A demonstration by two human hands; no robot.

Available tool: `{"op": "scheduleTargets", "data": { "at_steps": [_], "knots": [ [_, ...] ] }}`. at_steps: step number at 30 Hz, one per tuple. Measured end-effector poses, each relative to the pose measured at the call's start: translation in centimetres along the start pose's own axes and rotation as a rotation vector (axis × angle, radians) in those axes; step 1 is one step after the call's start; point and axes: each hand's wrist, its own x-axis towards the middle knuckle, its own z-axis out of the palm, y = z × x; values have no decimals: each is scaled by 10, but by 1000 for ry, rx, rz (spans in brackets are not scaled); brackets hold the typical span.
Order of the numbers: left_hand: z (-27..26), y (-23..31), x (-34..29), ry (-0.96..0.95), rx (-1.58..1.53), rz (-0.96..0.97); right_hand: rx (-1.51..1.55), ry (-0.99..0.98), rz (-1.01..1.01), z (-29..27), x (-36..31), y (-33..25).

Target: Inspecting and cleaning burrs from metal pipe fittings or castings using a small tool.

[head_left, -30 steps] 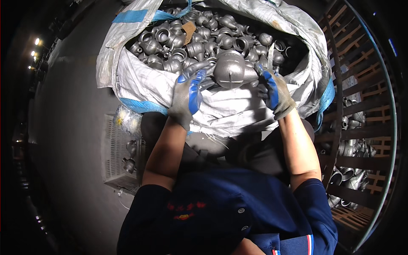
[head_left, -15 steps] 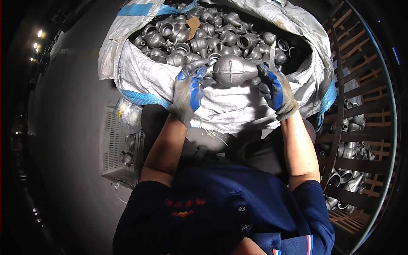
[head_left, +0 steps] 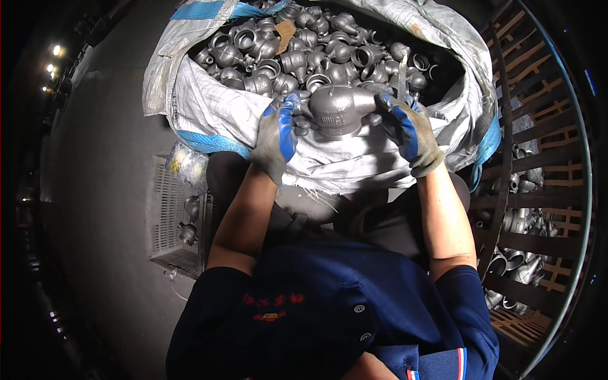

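Observation:
Between my two gloved hands is a grey metal casting, a rounded hollow body with a wide collar facing me and raised markings on its side. My left hand grips its left end, fingers closed. My right hand holds its narrower right end. A thin flat metal strip, perhaps a file, sticks up from the right hand; its lower end is hidden by the fingers. The casting is held over the near edge of a large white woven sack, heaped with similar castings.
A brown cardboard scrap lies on the heap. At left, a grey slotted plastic crate stands on the floor with a few castings, a clear plastic bundle beside it. A slatted cage holding castings stands at right.
The casting has been rolled between my hands: its cross-ribbed face has turned out of view and the collar and raised markings now face me. Both hands stay at its ends.

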Motion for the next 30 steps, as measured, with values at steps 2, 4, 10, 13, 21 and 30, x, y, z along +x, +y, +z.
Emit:
{"op": "scheduleTargets", "data": {
  "at_steps": [2, 4, 10, 13, 21, 30],
  "knots": [
    [-1, -2, 3, -32, -86, -14, -177, -16, -210, -3, 0, -1],
    [-1, -3, 6, -5, -115, -12, -190, -41, -186, -7, 0, -3],
    [3, 5, -3, 3, -95, -7, 98, -55, -28, -2, 2, -7],
    [9, 12, -10, -26, -28, 29, 413, -49, 15, 0, 3, -8],
    [19, 25, -22, -154, 63, 194, 921, -45, 431, 2, 9, -6],
    [10, 13, -18, -111, 64, 110, 248, 139, -75, 2, -1, -17]
  ]
}}
